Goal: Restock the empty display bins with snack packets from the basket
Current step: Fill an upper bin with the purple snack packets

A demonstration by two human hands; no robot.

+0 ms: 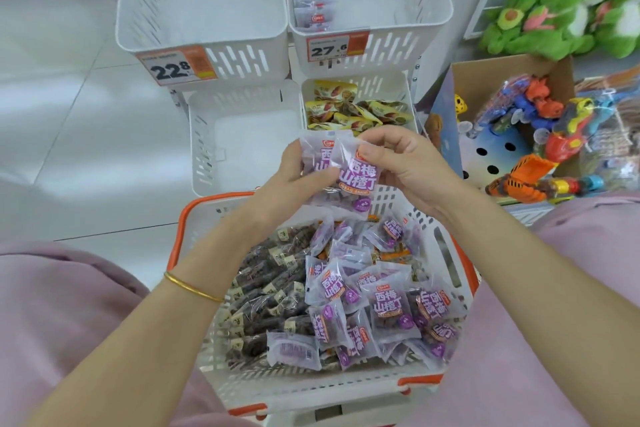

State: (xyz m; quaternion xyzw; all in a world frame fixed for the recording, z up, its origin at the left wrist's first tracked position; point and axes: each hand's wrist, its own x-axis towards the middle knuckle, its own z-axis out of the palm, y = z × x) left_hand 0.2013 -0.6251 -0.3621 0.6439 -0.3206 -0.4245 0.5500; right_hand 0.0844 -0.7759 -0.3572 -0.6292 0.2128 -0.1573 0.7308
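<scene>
Packets (349, 172) pinched by both left hand (301, 173) and right hand (401, 163); bins (242, 135) mostly empty, basket (450, 263) full.

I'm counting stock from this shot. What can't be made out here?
Head view:
Count of purple packets held: left hand, right hand and the front packet cover the rest.
Small print on price tags: too small, blurred.
Basket floor: buried under packets.
Top bins: backs cut by the upper edge.

Your left hand (304, 172) raised at centre, fingers curled round purple packets (358, 177). Your right hand (405, 166) just beside it, thumb and fingertips pinching same packets' top edge. Both reach forward, converging.
</scene>
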